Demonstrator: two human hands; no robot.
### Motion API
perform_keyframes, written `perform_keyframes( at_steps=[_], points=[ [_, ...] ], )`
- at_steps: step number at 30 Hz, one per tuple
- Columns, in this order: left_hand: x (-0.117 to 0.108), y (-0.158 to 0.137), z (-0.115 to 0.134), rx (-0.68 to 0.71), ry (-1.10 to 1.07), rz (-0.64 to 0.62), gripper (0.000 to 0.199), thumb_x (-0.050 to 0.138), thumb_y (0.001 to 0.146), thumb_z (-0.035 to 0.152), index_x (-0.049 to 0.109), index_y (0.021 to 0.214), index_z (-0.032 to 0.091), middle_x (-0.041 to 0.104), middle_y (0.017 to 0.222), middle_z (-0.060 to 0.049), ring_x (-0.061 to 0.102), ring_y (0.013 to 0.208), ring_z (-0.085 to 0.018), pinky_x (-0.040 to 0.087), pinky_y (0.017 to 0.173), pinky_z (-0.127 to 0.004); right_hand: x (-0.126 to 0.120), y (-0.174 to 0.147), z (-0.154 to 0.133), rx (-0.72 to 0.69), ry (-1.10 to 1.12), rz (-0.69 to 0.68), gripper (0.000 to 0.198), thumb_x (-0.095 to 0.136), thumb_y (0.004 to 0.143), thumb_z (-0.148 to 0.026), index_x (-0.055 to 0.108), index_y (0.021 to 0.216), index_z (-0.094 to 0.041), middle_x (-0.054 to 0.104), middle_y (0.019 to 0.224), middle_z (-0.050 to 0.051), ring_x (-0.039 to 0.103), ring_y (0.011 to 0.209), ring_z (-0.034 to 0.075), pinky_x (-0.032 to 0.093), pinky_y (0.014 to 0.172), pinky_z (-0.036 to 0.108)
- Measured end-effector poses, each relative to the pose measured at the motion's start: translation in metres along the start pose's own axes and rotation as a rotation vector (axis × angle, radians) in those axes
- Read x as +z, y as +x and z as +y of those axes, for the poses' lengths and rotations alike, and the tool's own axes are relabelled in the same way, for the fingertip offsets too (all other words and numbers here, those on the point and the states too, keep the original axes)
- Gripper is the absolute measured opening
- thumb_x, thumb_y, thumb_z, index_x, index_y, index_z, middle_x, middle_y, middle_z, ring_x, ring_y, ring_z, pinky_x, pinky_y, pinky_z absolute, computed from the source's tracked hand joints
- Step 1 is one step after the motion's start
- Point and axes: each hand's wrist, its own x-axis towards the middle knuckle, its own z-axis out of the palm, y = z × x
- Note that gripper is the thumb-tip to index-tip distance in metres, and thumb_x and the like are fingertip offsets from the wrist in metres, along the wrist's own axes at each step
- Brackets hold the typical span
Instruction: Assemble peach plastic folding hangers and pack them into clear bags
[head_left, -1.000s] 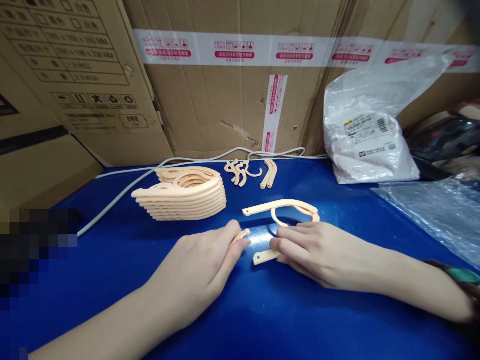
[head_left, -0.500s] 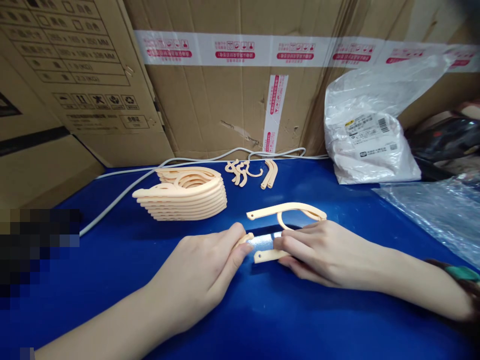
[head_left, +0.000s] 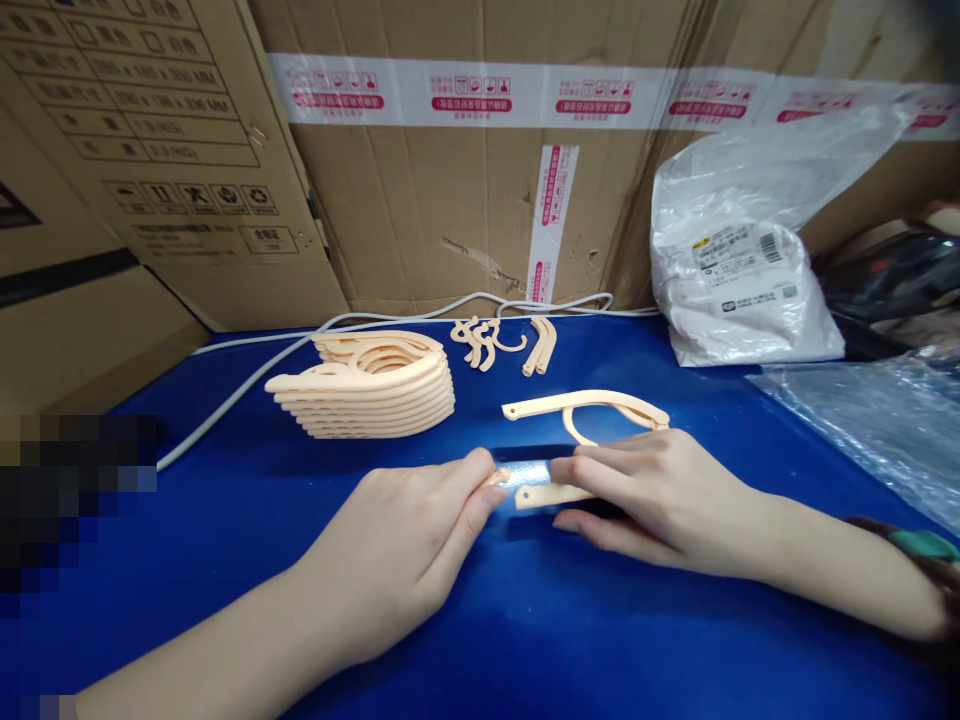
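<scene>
My left hand (head_left: 420, 545) is closed, thumb against forefinger, on a small cream plastic piece (head_left: 498, 478) whose tip alone shows. To its right, my right hand (head_left: 652, 495) reaches over a cream folding clothes hanger (head_left: 577, 402), covering its middle. The hanger's two arms point left; its lower arm (head_left: 551, 495) comes out between my right fingers and thumb, with a hole at its end. The thumb stands a little off that arm. A gap separates the piece in my left hand from the hanger.
Left of the hands, a stack of folded cream hangers (head_left: 375, 400) lies on the blue table (head_left: 480, 630). Loose hooks (head_left: 480, 345) and curved arms (head_left: 540, 347) lie behind. A white cable (head_left: 247, 395), cardboard boxes (head_left: 442, 200) and a white plastic bag (head_left: 750, 300) line the back.
My right hand and the hanger have shifted slightly right and away from me. The right thumb has come off the lower arm. My left hand has barely moved, still pinching the small piece.
</scene>
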Motion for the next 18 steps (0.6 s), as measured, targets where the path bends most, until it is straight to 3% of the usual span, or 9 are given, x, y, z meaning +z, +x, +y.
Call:
perform_keyframes(
  at_steps=[5,18],
  points=[
    [0.002,-0.0017,0.0017,0.02,-0.011,-0.009,0.032,0.019,0.103,0.033,0.045,0.089,0.023,0.06,0.078,0.003,0.059,0.068,-0.017,0.033,0.058,-0.028,-0.0005,0.0003,-0.0016,-0.004,0.013,0.041,0.026,0.042,0.099,-0.029,0.063,0.107,-0.016,0.072,0.087,0.003,0.065,0.064,0.012,0.045,0.061,0.025],
    [0.0071,-0.0037,0.0034,0.12,0.066,0.023,0.028,0.023,0.103,0.033,0.041,0.085,0.023,0.059,0.071,0.003,0.056,0.055,-0.017,0.028,0.049,-0.028,-0.0001,0.0022,-0.0032,-0.064,-0.04,0.108,0.029,0.04,0.101,-0.029,0.066,0.107,-0.016,0.067,0.072,0.0,0.061,0.057,0.012,0.043,0.055,0.025]
  ],
)
